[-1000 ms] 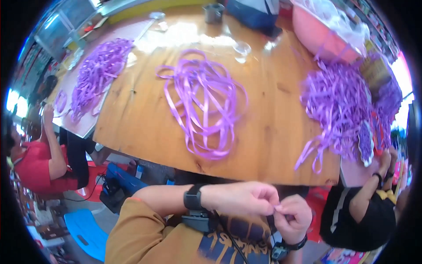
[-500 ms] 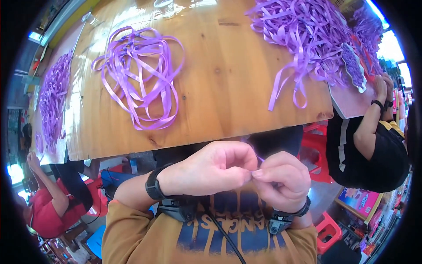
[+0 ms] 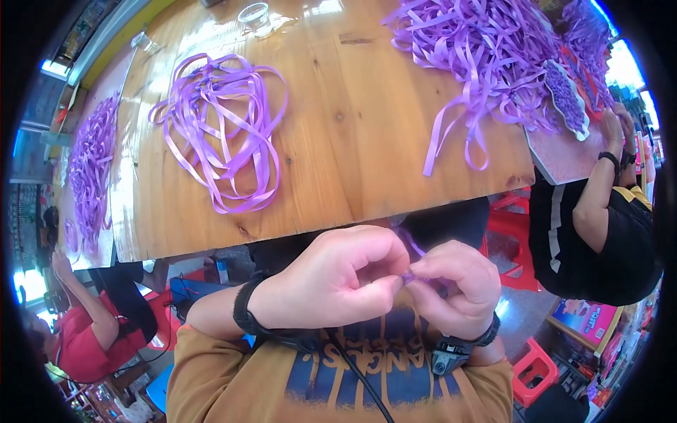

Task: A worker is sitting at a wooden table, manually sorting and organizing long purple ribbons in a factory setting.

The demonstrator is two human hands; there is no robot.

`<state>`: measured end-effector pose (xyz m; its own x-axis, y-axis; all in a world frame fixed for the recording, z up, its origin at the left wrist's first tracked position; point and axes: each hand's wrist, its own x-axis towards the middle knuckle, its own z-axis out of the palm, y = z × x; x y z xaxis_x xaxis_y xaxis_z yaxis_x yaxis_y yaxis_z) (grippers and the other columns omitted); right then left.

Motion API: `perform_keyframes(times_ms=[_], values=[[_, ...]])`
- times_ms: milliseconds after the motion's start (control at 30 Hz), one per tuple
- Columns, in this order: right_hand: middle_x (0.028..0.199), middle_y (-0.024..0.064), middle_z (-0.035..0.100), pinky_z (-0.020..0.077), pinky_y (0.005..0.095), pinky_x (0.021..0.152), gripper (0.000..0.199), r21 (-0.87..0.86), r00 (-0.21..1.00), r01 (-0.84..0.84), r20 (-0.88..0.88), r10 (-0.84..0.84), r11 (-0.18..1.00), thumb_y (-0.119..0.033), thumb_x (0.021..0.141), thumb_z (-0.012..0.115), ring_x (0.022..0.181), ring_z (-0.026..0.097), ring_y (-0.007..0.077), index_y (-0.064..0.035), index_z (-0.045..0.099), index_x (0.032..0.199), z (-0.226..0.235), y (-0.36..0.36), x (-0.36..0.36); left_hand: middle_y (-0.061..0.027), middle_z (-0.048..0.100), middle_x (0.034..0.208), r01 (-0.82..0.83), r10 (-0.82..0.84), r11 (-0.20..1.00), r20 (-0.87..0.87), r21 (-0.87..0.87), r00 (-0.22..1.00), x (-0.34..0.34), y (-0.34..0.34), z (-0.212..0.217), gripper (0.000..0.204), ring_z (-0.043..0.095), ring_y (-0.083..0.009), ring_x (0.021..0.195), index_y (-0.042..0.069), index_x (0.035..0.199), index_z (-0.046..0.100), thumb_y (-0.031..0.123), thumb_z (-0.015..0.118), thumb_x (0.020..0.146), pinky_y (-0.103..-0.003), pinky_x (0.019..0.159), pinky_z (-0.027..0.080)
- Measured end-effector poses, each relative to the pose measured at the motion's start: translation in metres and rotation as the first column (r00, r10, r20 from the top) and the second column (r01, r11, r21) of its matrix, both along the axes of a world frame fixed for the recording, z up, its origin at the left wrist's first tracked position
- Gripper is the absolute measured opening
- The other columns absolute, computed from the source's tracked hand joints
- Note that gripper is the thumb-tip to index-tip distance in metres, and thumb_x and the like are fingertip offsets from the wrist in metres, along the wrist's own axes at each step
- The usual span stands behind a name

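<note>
In front of my chest, just off the table's near edge, both hands meet fingertip to fingertip. My left hand (image 3: 338, 278) pinches a purple ribbon (image 3: 414, 244) between thumb and forefinger. Curled fingers of my right hand (image 3: 458, 289) grip the same ribbon close beside that pinch. Only a short bunched bit shows at the fingertips, and a strand runs up behind the hands; my fingers hide the rest. Beyond them, on the wooden table (image 3: 338, 169), lies a looped bundle of purple ribbons (image 3: 261, 155) to the left.
A large heap of purple ribbons (image 3: 479, 56) covers the far right, beside a scalloped tray (image 3: 580, 125) of small purple pieces. More ribbons (image 3: 92, 162) lie at the left. A clear cup (image 3: 255, 20) stands at the back. People sit at both sides; a red stool (image 3: 534, 370) is lower right.
The ribbon between my fingertips shows more now, and the right thumb and fingers have shifted slightly. Both hands stay together; the whole view has moved a little.
</note>
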<state>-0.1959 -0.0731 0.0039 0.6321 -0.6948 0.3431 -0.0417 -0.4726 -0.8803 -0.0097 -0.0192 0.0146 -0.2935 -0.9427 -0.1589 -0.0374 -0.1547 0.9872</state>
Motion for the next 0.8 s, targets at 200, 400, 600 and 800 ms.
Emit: perform_keyframes(times_ms=[200, 400, 600, 800], values=[[0.069, 0.0078, 0.06, 0.0432, 0.0246, 0.048, 0.023, -0.042, 1.0, -0.007, 0.019, 0.008, 0.999, 0.005, 0.063, 0.07, 0.056, 0.057, 0.0173, -0.0014, 0.06, 0.083, -0.0014, -0.0023, 0.0027, -0.0032, 0.053, 0.075, -0.037, 0.057, 0.986, 0.117, -0.16, 0.992, 0.0019, 0.0, 0.0015, 0.009, 0.049, -0.0105, 0.063, 0.001, 0.081, 0.058, 0.001, 0.059, 0.072, -0.022, 0.055, 0.038], [0.065, 0.0065, 0.057, 0.0416, 0.0249, 0.046, 0.022, -0.051, 1.0, 0.016, 0.016, -0.016, 0.999, 0.006, 0.062, 0.069, 0.054, 0.055, 0.0174, -0.0021, 0.059, 0.08, -0.0038, -0.001, 0.0055, -0.0068, 0.054, 0.08, -0.085, 0.122, 0.916, 0.07, -0.393, 0.99, 0.0008, -0.0014, -0.0052, 0.015, 0.053, -0.016, 0.075, 0.002, 0.085, 0.06, -0.002, 0.059, 0.07, -0.026, 0.067, 0.043], [0.062, 0.0057, 0.056, 0.04, 0.0246, 0.045, 0.022, -0.088, 0.996, 0.078, 0.057, -0.073, 0.993, 0.006, 0.059, 0.067, 0.052, 0.053, 0.0168, -0.0035, 0.058, 0.076, -0.0042, 0.0005, 0.0062, -0.0092, 0.057, 0.089, -0.016, -0.007, 0.981, -0.116, -0.195, 0.993, 0.0048, 0.0027, -0.0048, 0.009, 0.054, -0.0145, 0.081, -0.001, 0.091, 0.058, 0.002, 0.055, 0.083, -0.026, 0.072, 0.045], [0.063, 0.0056, 0.056, 0.0391, 0.0237, 0.046, 0.021, -0.049, 0.996, 0.055, 0.067, -0.052, 0.997, 0.007, 0.059, 0.064, 0.053, 0.053, 0.0162, -0.0043, 0.057, 0.075, -0.0042, 0.0026, 0.0055, -0.0053, 0.059, 0.09, -0.011, 0.068, 0.98, -0.285, 0.198, 0.956, 0.0009, 0.0046, 0.0004, 0.012, 0.058, -0.0091, 0.08, -0.004, 0.095, 0.057, 0.004, 0.052, 0.087, -0.022, 0.071, 0.048]])
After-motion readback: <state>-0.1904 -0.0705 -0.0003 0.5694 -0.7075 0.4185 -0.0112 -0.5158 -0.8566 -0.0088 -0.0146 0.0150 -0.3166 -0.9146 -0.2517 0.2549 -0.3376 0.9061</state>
